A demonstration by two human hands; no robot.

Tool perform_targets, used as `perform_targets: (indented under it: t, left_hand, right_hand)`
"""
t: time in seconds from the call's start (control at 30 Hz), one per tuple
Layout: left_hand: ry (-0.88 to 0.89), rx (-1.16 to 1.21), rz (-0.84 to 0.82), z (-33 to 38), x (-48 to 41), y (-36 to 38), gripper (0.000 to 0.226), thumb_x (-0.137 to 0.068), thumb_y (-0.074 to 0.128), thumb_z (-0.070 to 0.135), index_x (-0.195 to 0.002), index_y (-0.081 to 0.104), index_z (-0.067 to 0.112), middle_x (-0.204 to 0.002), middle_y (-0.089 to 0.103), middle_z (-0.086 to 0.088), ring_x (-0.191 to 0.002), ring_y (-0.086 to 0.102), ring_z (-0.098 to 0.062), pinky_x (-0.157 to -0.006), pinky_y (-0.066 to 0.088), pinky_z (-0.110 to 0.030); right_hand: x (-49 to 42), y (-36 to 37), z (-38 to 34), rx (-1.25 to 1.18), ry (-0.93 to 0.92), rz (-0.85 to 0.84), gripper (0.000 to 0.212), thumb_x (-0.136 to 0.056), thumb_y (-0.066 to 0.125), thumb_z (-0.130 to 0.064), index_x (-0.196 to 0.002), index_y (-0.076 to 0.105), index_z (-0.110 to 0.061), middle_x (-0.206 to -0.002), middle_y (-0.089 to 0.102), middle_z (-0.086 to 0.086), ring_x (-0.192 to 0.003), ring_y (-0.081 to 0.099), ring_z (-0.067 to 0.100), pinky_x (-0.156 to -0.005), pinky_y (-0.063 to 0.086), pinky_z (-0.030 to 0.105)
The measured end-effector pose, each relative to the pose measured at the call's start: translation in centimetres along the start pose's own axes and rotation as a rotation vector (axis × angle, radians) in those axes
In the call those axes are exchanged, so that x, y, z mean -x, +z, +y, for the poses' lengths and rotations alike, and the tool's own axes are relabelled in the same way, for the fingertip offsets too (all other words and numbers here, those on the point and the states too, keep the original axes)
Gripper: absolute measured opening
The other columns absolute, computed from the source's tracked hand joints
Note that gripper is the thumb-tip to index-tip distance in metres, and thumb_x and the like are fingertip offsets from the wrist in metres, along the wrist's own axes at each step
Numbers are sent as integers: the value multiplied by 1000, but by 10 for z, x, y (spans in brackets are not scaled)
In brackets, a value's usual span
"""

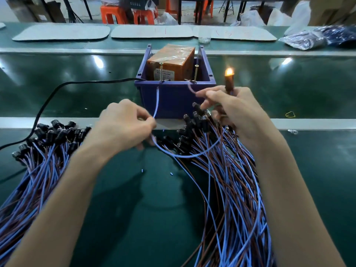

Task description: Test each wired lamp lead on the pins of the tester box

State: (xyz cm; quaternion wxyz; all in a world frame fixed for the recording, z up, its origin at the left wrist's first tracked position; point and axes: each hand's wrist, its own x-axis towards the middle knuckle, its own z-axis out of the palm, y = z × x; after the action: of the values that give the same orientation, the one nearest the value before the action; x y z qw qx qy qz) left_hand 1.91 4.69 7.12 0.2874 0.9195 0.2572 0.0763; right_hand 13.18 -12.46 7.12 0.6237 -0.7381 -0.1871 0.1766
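Glowing amber, the slim cylindrical lamp (228,80) stands upright.

A: The belt (77,78) looks glossy, smooth green; lights glare off it.
B: Yes; the tester box (174,101) is matt blue plastic; its pins (161,72) are brassy metal screws; the orange block (171,60) inside wears shiny clear film.
A: And the lamp leads (240,189)?
B: Smooth plastic sheathing, blue and brown.
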Motion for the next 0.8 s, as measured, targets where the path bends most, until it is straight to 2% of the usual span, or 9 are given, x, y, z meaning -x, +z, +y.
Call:
perform_targets:
  t: [0.13, 0.27, 0.33, 0.4, 0.43, 0.5, 0.57, 0.67, 0.8]
  left_hand:
    - [-43, -207, -105, -6, 9, -29, 35, -87, 58, 45, -57, 71, 33, -47, 64, 11, -40, 55, 4, -58, 42, -24]
    - [159, -118, 141, 5, 18, -32, 31, -78, 52, 57, -66, 69, 34, -52, 65, 11, -56, 65, -10, -72, 55, -36]
    - [266, -17, 82, 17, 22, -26, 41, -77, 44, 60, -75, 70, 29, -66, 70, 8, -72, 67, -16, -76, 54, -39]
    - [315, -79, -195, 26, 26, -17, 63, -84, 34, 74, -89, 70, 23, -81, 72, 5, -84, 67, -17, -80, 51, -37]
    - [342, -157, -355, 29, 28, -13, 70, -83, 27, 78, -91, 67, 21, -81, 70, 7, -83, 65, -13, -79, 50, -35]
    - [396, -254, -610, 32, 33, -6, 66, -76, 21, 73, -89, 60, 21, -72, 63, 9, -71, 57, -6, -71, 45, -27]
    - [451, -171, -771, 35, 37, -1, 55, -81, 27, 66, -98, 60, 25, -82, 68, 13, -79, 60, 1, -77, 45, -23]
    - [528, -32, -775, 42, 42, 2, 30, -95, 42, 44, -102, 60, 21, -82, 74, 16, -80, 64, 6, -72, 42, -9]
    - [581, 1, -732, 44, 46, -4, 26, -96, 46, 36, -89, 62, 16, -66, 71, 17, -66, 64, 7, -60, 38, -6]
  right_hand:
    - [10, 2, -5, 205, 13, -368, 42, -101, 41, -35, -88, 71, -8, -73, 71, 2, -52, 58, 7, -43, 32, 12]
    - [15, 13, -11, 327, 38, -489, 57, -99, 34, -45, -88, 72, -4, -86, 75, 9, -73, 66, 10, -56, 45, 10]
    - [15, 14, -12, 386, -24, -457, 63, -98, 30, -51, -80, 74, -10, -84, 75, 5, -75, 65, 7, -69, 46, 10]
    - [14, 14, -13, 311, -83, -366, 67, -97, 28, -54, -71, 72, -10, -75, 73, 7, -72, 65, 14, -82, 48, 22]
    - [13, 13, -14, 220, -100, -302, 68, -97, 28, -53, -68, 70, -7, -70, 70, 10, -67, 64, 20, -78, 51, 27]
    - [12, 10, -16, 42, -117, -183, 66, -99, 31, -49, -65, 67, -5, -58, 63, 9, -49, 55, 16, -54, 47, 20]
    - [10, 5, -17, -36, -95, -108, 57, -100, 38, -46, -65, 64, -9, -53, 62, 2, -39, 47, 8, -39, 36, 13]
    - [6, -1, -15, -123, -37, -12, 36, -98, 49, -34, -73, 61, -11, -51, 63, -2, -37, 48, 2, -38, 37, 10]
    - [4, -7, -17, -403, -34, 49, 15, -93, 60, -17, -82, 54, -10, -55, 65, -1, -43, 54, 2, -43, 43, 9]
